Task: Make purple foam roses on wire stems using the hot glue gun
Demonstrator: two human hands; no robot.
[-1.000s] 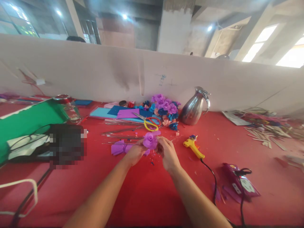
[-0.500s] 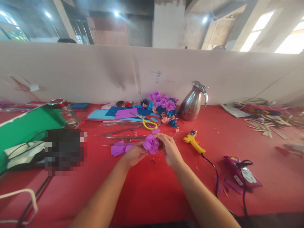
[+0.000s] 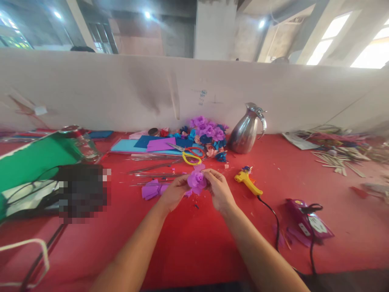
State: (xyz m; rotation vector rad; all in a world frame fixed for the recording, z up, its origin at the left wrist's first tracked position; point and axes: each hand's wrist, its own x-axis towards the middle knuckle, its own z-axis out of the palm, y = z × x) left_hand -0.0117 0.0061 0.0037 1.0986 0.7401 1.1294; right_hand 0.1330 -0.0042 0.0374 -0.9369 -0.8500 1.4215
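A purple paper flower (image 3: 197, 181) is held between my two hands above the red table. My left hand (image 3: 176, 192) is closed on its left side, fingertips at the petals. On the opposite edge, my right hand (image 3: 219, 188) pinches the petals between thumb and fingers. Purple paper pieces (image 3: 151, 190) lie just left of my left hand. Beyond the flower rest scissors (image 3: 191, 156) with red and yellow handles. A yellow glue gun (image 3: 248, 183) lies to the right of my right hand.
Finished paper flowers (image 3: 208, 132) are heaped near a steel jug (image 3: 246, 129) by the wall. Coloured paper sheets (image 3: 127, 147) and thin wires (image 3: 148, 175) lie left of them. A purple power strip (image 3: 313, 225) with black cords sits at right, wooden sticks (image 3: 337, 160) farther back.
The purple flower has turned and shifted slightly right, its face showing differently. My left hand has moved a little right and up; my right hand still pinches the petals.
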